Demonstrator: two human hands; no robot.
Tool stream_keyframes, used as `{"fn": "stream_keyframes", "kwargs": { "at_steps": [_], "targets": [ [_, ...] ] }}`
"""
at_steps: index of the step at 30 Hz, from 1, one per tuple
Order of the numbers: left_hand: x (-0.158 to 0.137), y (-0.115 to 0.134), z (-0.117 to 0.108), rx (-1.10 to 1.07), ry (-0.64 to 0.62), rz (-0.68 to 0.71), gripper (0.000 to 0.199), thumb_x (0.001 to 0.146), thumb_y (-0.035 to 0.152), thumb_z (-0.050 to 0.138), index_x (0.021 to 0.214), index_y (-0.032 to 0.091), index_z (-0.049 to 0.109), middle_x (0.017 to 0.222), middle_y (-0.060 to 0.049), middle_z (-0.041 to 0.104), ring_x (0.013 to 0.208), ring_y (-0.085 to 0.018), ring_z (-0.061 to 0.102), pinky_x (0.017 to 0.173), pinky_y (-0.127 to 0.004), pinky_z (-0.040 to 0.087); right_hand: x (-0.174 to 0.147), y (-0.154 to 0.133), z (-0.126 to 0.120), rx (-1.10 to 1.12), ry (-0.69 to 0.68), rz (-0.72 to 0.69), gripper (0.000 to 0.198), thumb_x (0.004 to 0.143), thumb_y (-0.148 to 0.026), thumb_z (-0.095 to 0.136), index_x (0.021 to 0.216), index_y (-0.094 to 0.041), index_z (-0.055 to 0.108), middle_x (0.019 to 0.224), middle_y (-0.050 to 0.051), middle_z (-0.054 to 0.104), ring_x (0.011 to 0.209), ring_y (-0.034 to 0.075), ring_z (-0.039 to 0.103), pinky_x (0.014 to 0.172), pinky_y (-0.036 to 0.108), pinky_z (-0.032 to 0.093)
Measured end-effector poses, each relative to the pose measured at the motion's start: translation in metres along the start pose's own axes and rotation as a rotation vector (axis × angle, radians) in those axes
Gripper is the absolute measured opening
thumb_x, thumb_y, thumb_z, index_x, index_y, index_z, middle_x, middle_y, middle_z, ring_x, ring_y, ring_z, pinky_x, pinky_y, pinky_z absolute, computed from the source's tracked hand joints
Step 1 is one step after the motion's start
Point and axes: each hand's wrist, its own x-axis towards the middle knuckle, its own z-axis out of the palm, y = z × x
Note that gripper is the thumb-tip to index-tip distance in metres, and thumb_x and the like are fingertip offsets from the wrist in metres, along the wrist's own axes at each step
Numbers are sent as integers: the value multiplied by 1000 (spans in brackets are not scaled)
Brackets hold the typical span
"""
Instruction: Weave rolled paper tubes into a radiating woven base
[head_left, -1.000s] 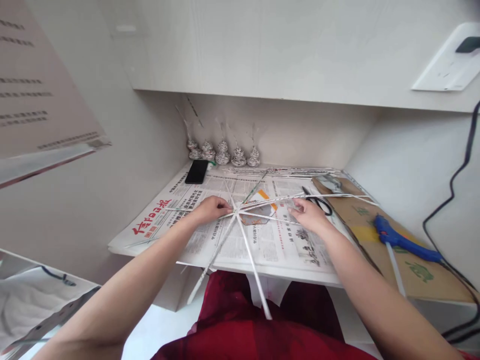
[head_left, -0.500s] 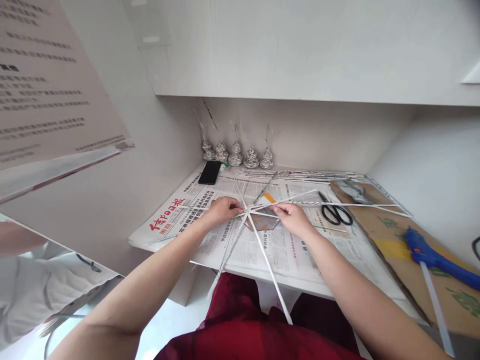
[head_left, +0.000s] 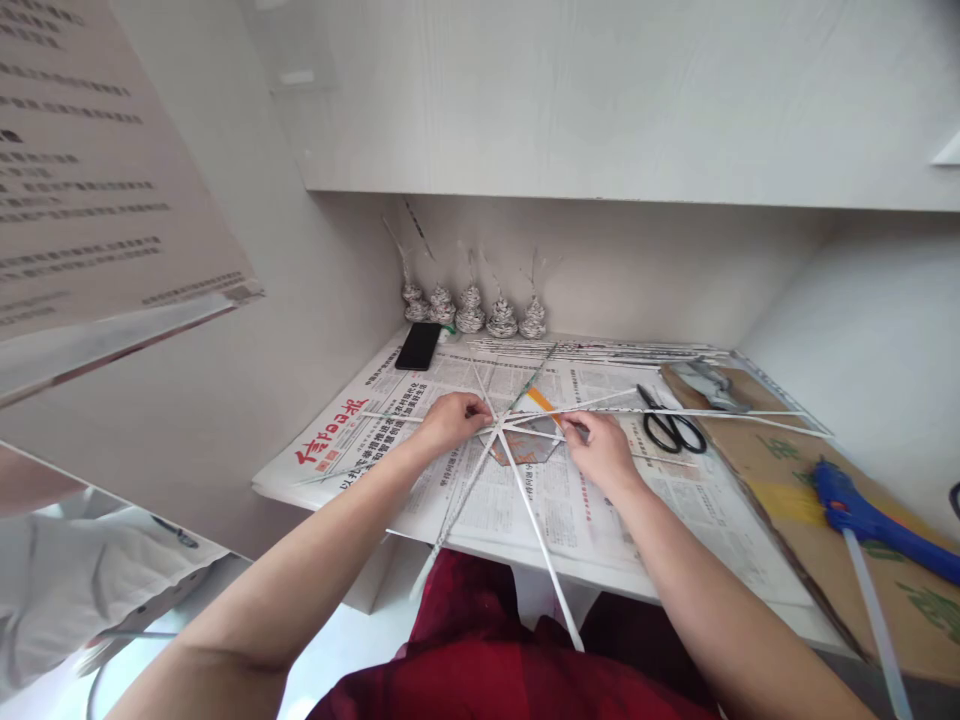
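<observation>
Evidently the work sits at the crossing of a star of paper strips (head_left: 501, 422), laid on spread newspaper (head_left: 555, 510) in front of the wearer, spokes fanned out, two reaching past the near edge. Left hand (head_left: 456, 420) on its left side, thumb and fingers pinched on the strips close to the crossing. Right hand (head_left: 600, 447) opposite, fingertips at the end of a short spoke; cannot tell whether they grip it or only touch. Hands apart, crossing between them.

Step in hand, my reading: arranging one spoke among the others while the left steadies the centre. Next move would seem to call for a firm left pinch, so the spokes keep their order, and a sure right-hand hold, drawn snug without creasing.

Under the crossing's right side, a grey angular piece (head_left: 536, 448); an orange strip (head_left: 540, 400) just beyond the right fingertips. Farther right, black scissors (head_left: 676, 430), then brown cardboard (head_left: 780, 485) bearing a blue glue gun (head_left: 862, 515). Toward the back, a phone (head_left: 418, 346), a bundle of strips (head_left: 600, 352), five coiled paper gourds (head_left: 470, 312).

Against half a second ago: right hand slightly farther from the crossing, more orange showing; left much the same.
</observation>
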Motion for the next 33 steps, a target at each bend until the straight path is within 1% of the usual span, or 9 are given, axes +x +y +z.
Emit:
{"fn": "stream_keyframes", "kwargs": {
  "at_steps": [6, 12, 15, 17, 19, 22, 26, 29, 33],
  "targets": [
    [6, -2, 5, -153, -16, -24, 17, 71, 29, 67, 84, 18, 70, 85, -3, 73, 82, -18, 66, 80, -29, 49, 0, 0, -3, 58, -10, 33, 25, 84, -31, 54, 97, -22, 73, 92, 7, 72, 93, 22, 62, 85, 35, 46],
    [12, -4, 12, -347, -79, -33, 29, 60, 15, 76, 86, 14, 65, 86, -5, 69, 83, -17, 64, 81, -30, 50, 1, 1, -3, 31, -18, 36, 24, 85, -31, 53, 96, -22, 72, 92, 5, 72, 93, 23, 62, 85, 35, 46],
    [12, 2, 13, -476, -76, -44, 35, 57, 10, 77, 89, 14, 61, 88, -5, 67, 85, -15, 63, 82, -30, 50, 2, 3, -1, 16, 2, 23, 29, 85, -30, 53, 105, -20, 70, 98, 6, 72, 96, 24, 60, 87, 35, 45],
    [12, 5, 14, -574, -66, -65, 40, 59, 8, 76, 94, 15, 58, 87, -4, 67, 86, -15, 64, 82, -31, 51, 3, 4, 1, 12, 25, 25, 35, 84, -30, 53, 114, -18, 67, 102, 7, 72, 96, 24, 60, 88, 36, 45],
    [11, 8, 15, -654, -59, -100, 45, 62, 7, 73, 101, 15, 55, 85, -3, 66, 83, -14, 64, 80, -30, 51, 4, 4, 2, 10, 37, 33, 37, 84, -30, 54, 116, -16, 66, 102, 8, 72, 97, 25, 59, 89, 37, 44],
    [8, 8, 17, -705, -51, -143, 57, 61, 6, 73, 112, 17, 50, 82, -1, 66, 75, -13, 65, 75, -29, 51, 4, 2, 0, 15, 34, 23, 28, 84, -29, 54, 104, -19, 71, 100, 6, 73, 98, 26, 58, 88, 38, 43],
    [2, 11, 21, -707, -22, -126, 71, 58, 9, 78, 121, 17, 46, 83, -2, 68, 71, -15, 65, 70, -29, 51, 2, -4, -3, 78, 42, 3, 20, 82, -32, 57, 82, -22, 74, 87, 6, 74, 90, 26, 60, 81, 38, 44],
    [-2, 17, 25, -706, -12, -113, 76, 58, 9, 78, 126, 16, 43, 85, -4, 68, 68, -14, 64, 67, -28, 50, -2, -11, -6, 157, 36, -5, 22, 82, -36, 58, 79, -23, 74, 84, 6, 73, 88, 25, 62, 77, 37, 45],
    [-6, 24, 28, -707, 0, -92, 75, 61, 9, 76, 128, 15, 43, 91, -6, 69, 64, -12, 63, 63, -27, 51, -4, -17, -7, 207, 1, -64, 21, 82, -40, 61, 80, -25, 75, 83, 4, 74, 90, 25, 62, 84, 40, 44]
  ]
}}
